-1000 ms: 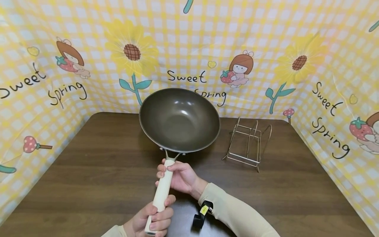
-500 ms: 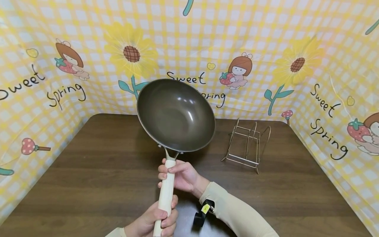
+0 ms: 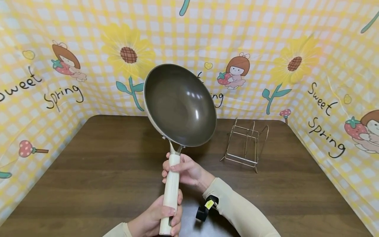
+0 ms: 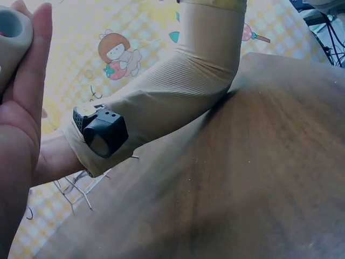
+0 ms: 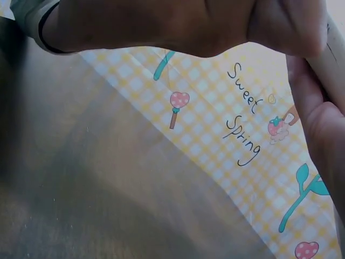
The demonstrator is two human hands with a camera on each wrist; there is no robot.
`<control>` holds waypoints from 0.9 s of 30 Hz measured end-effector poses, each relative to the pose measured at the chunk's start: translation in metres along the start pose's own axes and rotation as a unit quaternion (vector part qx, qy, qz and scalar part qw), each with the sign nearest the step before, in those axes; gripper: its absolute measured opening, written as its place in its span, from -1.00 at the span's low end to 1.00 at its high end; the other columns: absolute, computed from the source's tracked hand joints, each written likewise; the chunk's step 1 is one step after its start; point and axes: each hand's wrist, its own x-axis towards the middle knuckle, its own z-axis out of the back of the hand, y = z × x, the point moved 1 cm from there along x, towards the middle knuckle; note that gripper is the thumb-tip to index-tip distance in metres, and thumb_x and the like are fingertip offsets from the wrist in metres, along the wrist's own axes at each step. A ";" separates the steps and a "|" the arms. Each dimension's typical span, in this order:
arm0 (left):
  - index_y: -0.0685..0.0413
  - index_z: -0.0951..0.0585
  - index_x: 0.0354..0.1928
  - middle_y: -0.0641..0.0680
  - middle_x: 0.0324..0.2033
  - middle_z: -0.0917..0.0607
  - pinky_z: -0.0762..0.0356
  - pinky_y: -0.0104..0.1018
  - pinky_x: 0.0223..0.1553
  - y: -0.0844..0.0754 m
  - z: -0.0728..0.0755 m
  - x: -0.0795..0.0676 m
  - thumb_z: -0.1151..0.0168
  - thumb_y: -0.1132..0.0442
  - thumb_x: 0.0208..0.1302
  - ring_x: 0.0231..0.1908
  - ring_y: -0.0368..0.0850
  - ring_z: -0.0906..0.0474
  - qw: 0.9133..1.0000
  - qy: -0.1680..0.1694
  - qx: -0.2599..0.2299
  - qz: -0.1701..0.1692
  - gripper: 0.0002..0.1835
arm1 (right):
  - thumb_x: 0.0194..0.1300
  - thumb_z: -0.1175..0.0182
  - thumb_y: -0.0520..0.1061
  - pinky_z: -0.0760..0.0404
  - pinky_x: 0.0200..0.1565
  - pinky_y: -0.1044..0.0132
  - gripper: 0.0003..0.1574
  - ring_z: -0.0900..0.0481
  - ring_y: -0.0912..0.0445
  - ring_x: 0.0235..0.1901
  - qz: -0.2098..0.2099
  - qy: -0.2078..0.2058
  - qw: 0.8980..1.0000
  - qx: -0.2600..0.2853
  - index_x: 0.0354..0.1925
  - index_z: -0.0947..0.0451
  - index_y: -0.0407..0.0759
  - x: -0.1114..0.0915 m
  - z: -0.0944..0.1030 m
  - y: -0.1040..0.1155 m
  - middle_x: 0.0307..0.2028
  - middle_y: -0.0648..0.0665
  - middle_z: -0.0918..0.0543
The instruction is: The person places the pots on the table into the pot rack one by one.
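A dark-lined wok (image 3: 179,102) is held up above the table, its inside facing me and its far rim tilted upward. My right hand (image 3: 190,171) grips the cream handle (image 3: 172,184) near the metal fork that joins it to the bowl. Lower down, my left hand (image 3: 157,214) wraps round the handle's end, the thumb lying across its top. In the left wrist view, the hollow handle end (image 4: 13,27) shows beside the left palm. The underside of the wok is hidden from the head view.
A wire rack (image 3: 242,158) stands on the brown wooden table (image 3: 88,184), right of the wok. Yellow checked cloth (image 3: 183,36) encloses the back and sides. A black camera (image 3: 202,214) hangs from my right wrist.
The wok has tilted up further and turned, so its bowl shows rounder and higher. Both hands have shifted slightly right and up with the handle, keeping hold. The rack has stayed put.
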 end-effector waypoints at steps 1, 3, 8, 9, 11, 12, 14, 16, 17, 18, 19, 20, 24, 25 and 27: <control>0.04 -0.23 -0.05 -0.02 -0.56 -0.39 -0.50 -0.35 -0.37 0.000 0.000 0.000 0.24 0.44 0.22 -0.49 -0.20 -0.49 1.000 -0.007 0.001 0.004 -0.73 | 0.13 -0.04 -0.38 -0.51 -0.09 0.15 -0.59 -0.52 0.06 -0.25 0.001 -0.004 1.000 -0.003 -0.09 -0.40 0.01 -0.001 0.000 0.000 -0.36 -0.08 -0.50; 0.05 -0.23 -0.06 -0.05 -0.51 -0.45 -0.51 -0.34 -0.37 0.000 -0.001 0.000 0.25 0.45 0.22 -0.49 -0.20 -0.52 1.000 -0.018 0.003 0.012 -0.72 | 0.12 -0.08 -0.37 -0.53 -0.09 0.13 -0.60 -0.57 0.05 -0.23 0.002 -0.010 1.000 -0.011 -0.10 -0.40 0.00 -0.003 0.001 0.001 -0.35 -0.10 -0.53; 0.07 -0.24 -0.06 -0.07 -0.49 -0.51 -0.57 -0.27 -0.38 0.000 -0.002 0.006 0.26 0.46 0.22 -0.48 -0.19 -0.55 0.999 -0.030 -0.004 0.022 -0.73 | 0.09 -0.20 -0.31 -0.55 -0.12 0.11 -0.60 -0.61 0.01 -0.22 0.006 -0.025 0.999 -0.023 -0.10 -0.40 0.00 -0.005 0.001 0.005 -0.33 -0.12 -0.56; 0.07 -0.23 -0.07 -0.07 -0.49 -0.52 -0.58 -0.25 -0.38 -0.001 -0.002 0.007 0.25 0.46 0.22 -0.48 -0.19 -0.56 0.999 -0.031 -0.008 0.023 -0.74 | 0.09 -0.20 -0.31 -0.56 -0.13 0.11 -0.59 -0.61 0.00 -0.23 0.007 -0.027 0.999 -0.025 -0.10 -0.40 0.00 -0.005 0.001 0.005 -0.33 -0.12 -0.57; 0.07 -0.24 -0.08 -0.07 -0.50 -0.53 -0.59 -0.22 -0.38 -0.001 -0.002 0.009 0.25 0.46 0.22 -0.47 -0.19 -0.57 0.999 -0.034 -0.012 0.028 -0.74 | 0.09 -0.18 -0.33 -0.57 -0.14 0.10 -0.59 -0.62 -0.01 -0.23 0.006 -0.030 0.999 -0.030 -0.10 -0.38 -0.01 -0.005 0.000 0.007 -0.34 -0.13 -0.58; 0.07 -0.24 -0.08 -0.07 -0.50 -0.54 -0.60 -0.21 -0.37 -0.001 -0.003 0.009 0.24 0.46 0.22 -0.47 -0.18 -0.58 0.999 -0.035 -0.012 0.029 -0.75 | 0.09 -0.17 -0.34 -0.57 -0.15 0.10 -0.59 -0.62 -0.03 -0.24 0.003 -0.032 0.999 -0.031 -0.10 -0.38 -0.01 -0.005 0.000 0.008 -0.34 -0.13 -0.59; 0.08 -0.23 -0.09 -0.06 -0.50 -0.55 -0.60 -0.19 -0.38 -0.001 -0.003 0.011 0.24 0.46 0.22 -0.47 -0.18 -0.59 0.999 -0.036 -0.007 0.031 -0.75 | 0.10 -0.16 -0.35 -0.57 -0.16 0.08 -0.58 -0.63 -0.05 -0.25 -0.001 -0.033 0.999 -0.036 -0.10 -0.36 -0.01 -0.005 -0.001 0.010 -0.35 -0.14 -0.60; 0.08 -0.23 -0.10 -0.06 -0.50 -0.56 -0.60 -0.18 -0.38 -0.002 -0.004 0.013 0.24 0.47 0.21 -0.47 -0.17 -0.60 0.999 -0.039 0.000 0.032 -0.76 | 0.11 -0.15 -0.36 -0.58 -0.17 0.07 -0.58 -0.64 -0.07 -0.26 -0.001 -0.034 0.998 -0.044 -0.10 -0.33 -0.03 -0.006 -0.002 0.014 -0.36 -0.14 -0.60; 0.09 -0.22 -0.11 -0.06 -0.50 -0.57 -0.60 -0.17 -0.38 -0.002 -0.004 0.014 0.23 0.48 0.21 -0.47 -0.17 -0.60 0.999 -0.041 0.004 0.033 -0.76 | 0.11 -0.15 -0.37 -0.58 -0.17 0.06 -0.58 -0.64 -0.07 -0.28 0.000 -0.035 0.998 -0.047 -0.10 -0.32 -0.03 -0.006 -0.003 0.015 -0.37 -0.14 -0.60; 0.09 -0.22 -0.11 -0.06 -0.50 -0.57 -0.60 -0.17 -0.38 -0.002 -0.004 0.016 0.23 0.48 0.21 -0.48 -0.16 -0.60 0.999 -0.041 0.009 0.033 -0.76 | 0.11 -0.15 -0.37 -0.58 -0.18 0.06 -0.58 -0.65 -0.07 -0.29 0.002 -0.035 0.998 -0.050 -0.10 -0.31 -0.04 -0.006 -0.003 0.017 -0.38 -0.14 -0.60; 0.10 -0.22 -0.11 -0.06 -0.51 -0.57 -0.60 -0.16 -0.39 -0.003 -0.004 0.017 0.23 0.49 0.21 -0.48 -0.16 -0.60 0.999 -0.042 0.013 0.033 -0.77 | 0.11 -0.15 -0.37 -0.59 -0.18 0.06 -0.58 -0.65 -0.07 -0.29 0.004 -0.036 0.998 -0.053 -0.10 -0.30 -0.04 -0.006 -0.004 0.019 -0.39 -0.14 -0.60; 0.10 -0.22 -0.11 -0.05 -0.51 -0.57 -0.60 -0.16 -0.39 -0.003 -0.004 0.019 0.23 0.49 0.21 -0.49 -0.15 -0.60 0.998 -0.044 0.017 0.033 -0.77 | 0.12 -0.15 -0.37 -0.59 -0.19 0.05 -0.58 -0.65 -0.06 -0.30 0.005 -0.037 0.998 -0.056 -0.11 -0.29 -0.05 -0.006 -0.005 0.021 -0.39 -0.13 -0.60; 0.11 -0.22 -0.12 -0.04 -0.52 -0.58 -0.60 -0.16 -0.41 -0.005 -0.005 0.025 0.21 0.49 0.21 -0.50 -0.15 -0.60 0.998 -0.048 0.031 0.034 -0.77 | 0.13 -0.16 -0.37 -0.60 -0.23 0.05 -0.59 -0.66 -0.05 -0.34 0.007 -0.044 0.996 -0.073 -0.12 -0.26 -0.07 -0.007 -0.008 0.028 -0.42 -0.14 -0.59; 0.12 -0.22 -0.12 -0.04 -0.52 -0.58 -0.60 -0.15 -0.41 -0.005 -0.006 0.026 0.20 0.49 0.21 -0.50 -0.15 -0.61 0.998 -0.050 0.035 0.034 -0.77 | 0.12 -0.18 -0.36 -0.61 -0.24 0.06 -0.59 -0.66 -0.05 -0.35 0.007 -0.047 0.996 -0.079 -0.13 -0.26 -0.07 -0.008 -0.008 0.030 -0.42 -0.14 -0.59; 0.12 -0.21 -0.12 -0.03 -0.52 -0.58 -0.60 -0.14 -0.41 -0.006 -0.007 0.029 0.19 0.49 0.21 -0.50 -0.14 -0.61 0.997 -0.054 0.041 0.034 -0.78 | 0.11 -0.21 -0.33 -0.62 -0.27 0.06 -0.57 -0.66 -0.05 -0.38 0.008 -0.056 0.994 -0.091 -0.13 -0.24 -0.08 -0.009 -0.010 0.034 -0.43 -0.14 -0.59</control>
